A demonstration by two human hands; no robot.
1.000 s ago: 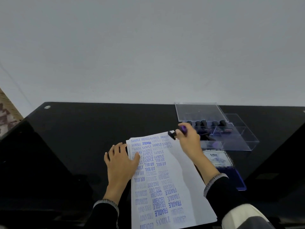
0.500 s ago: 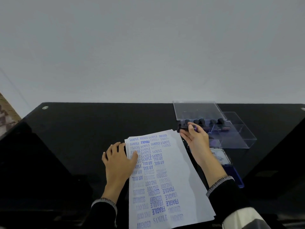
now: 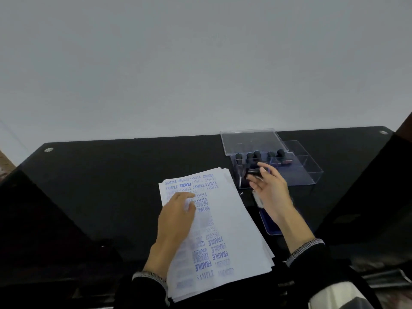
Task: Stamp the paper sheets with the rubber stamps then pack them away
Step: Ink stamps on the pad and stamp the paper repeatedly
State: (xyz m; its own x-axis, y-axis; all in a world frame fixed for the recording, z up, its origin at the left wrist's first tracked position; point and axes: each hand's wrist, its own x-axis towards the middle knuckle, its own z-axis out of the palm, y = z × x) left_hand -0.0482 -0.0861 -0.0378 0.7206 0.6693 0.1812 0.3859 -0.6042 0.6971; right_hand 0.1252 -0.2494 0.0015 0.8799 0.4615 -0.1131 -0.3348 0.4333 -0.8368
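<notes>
Paper sheets (image 3: 227, 221): a loose stack of white sheets lying on the bench, fanned slightly at the edges, running from near the person's body out toward the stamp case. The top sheet is covered along its left half with blue stamped words at several angles: SAMPLE, AMENDED, FRAGILE, AIR MAIL. Some prints are bold, others faint. The right half is blank.
Left hand (image 3: 178, 216): rests flat on the left part of the top sheet, fingers fairly straight and close together, pointing toward the far right, thumb tip on the paper. It holds nothing.
Right hand (image 3: 270, 189): over the near left corner of the stamp case, palm turned leftward, fingers loosely spread. Thumb and fingertips pinch a dark rubber stamp (image 3: 254, 172) at the case's near left compartment; whether the stamp touches the case floor cannot be told.
Stamp case (image 3: 310, 175): clear plastic box with dividers, just past the sheets' far right corner. Its clear lid (image 3: 252, 141) lies open behind it.
Stamps in case (image 3: 258, 156): a row of black round-handled stamps standing upright along the far side.
Ink pad (image 3: 270, 226): blue, open, on the bench just right of the sheets, partly hidden by the right forearm.
Bench (image 3: 124, 175): glossy black top, set against a pale wall.
Sleeves: dark, with speckled grey cuffs on both wrists.
</notes>
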